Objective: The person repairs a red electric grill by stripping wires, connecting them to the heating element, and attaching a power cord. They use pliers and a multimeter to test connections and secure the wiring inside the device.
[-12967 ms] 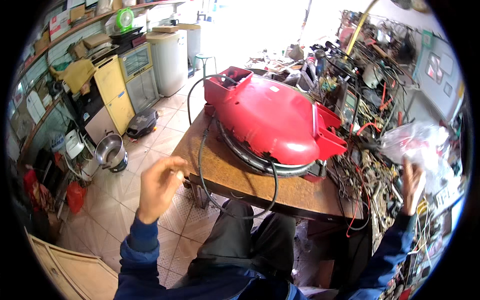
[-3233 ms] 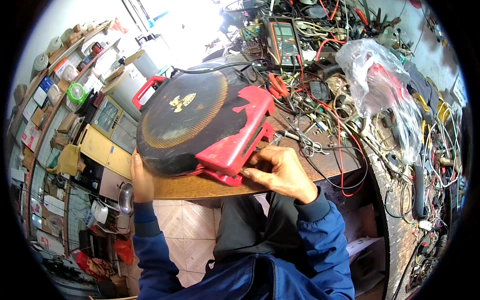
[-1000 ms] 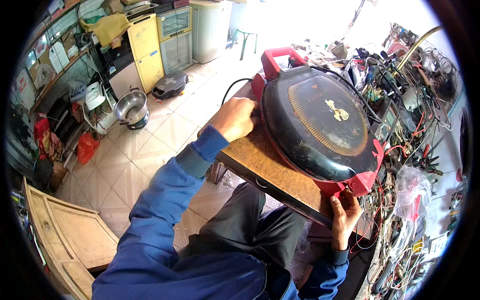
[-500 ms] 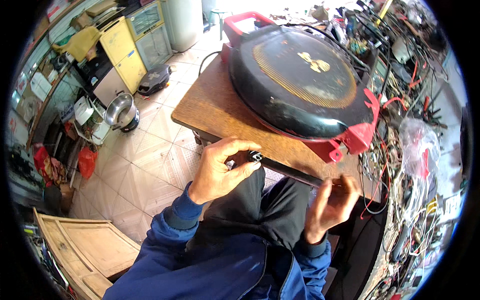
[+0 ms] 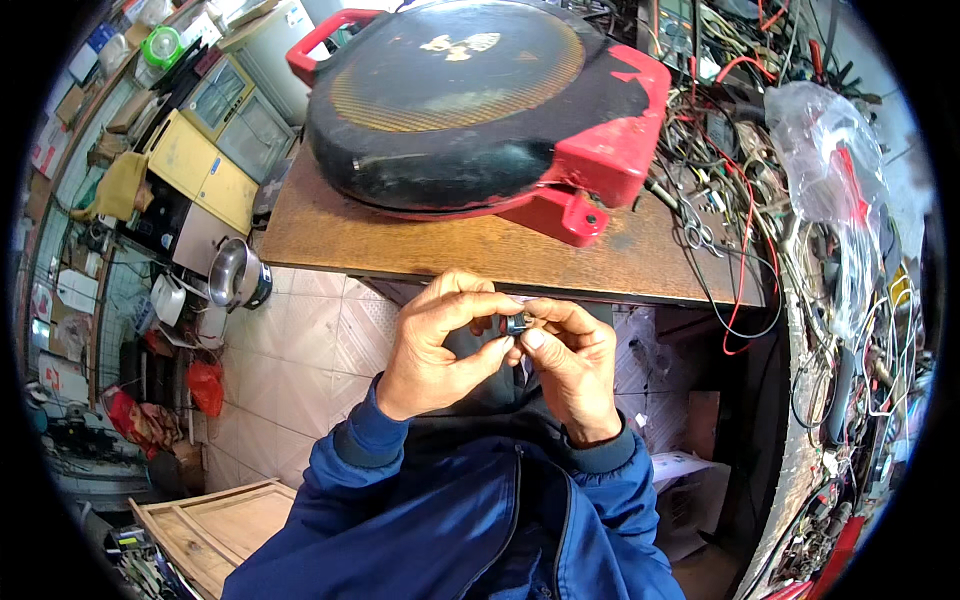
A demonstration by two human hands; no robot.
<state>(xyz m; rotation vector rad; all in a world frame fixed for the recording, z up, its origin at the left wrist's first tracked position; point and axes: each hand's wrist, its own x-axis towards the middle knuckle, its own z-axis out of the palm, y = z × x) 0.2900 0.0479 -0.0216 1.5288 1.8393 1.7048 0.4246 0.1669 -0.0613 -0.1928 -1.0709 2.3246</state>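
A small dark, roundish part with shiny metal on it [image 5: 516,324] is pinched between the thumb and index finger of my left hand [image 5: 440,345], just off the table's near edge. My right hand [image 5: 575,370] meets it from the other side, thumb and fingertips closed at its right end. The fingers cover much of this part, so its exact kind does not show. Beyond my hands, a round electric griddle with a black lid [image 5: 450,165] and red base sits closed on the brown wooden table [image 5: 400,245].
Right of the griddle lie scissors [image 5: 695,232], a red wire [image 5: 742,285] and a heap of cables [image 5: 720,150]. A clear plastic bag [image 5: 825,160] lies on the heap. A metal pot [image 5: 233,272] stands on the tiled floor at left, near a red bag [image 5: 205,388].
My right hand has moved left from near the table edge to meet the left hand at the small part. The view has turned rightward, shifting the griddle left in it.
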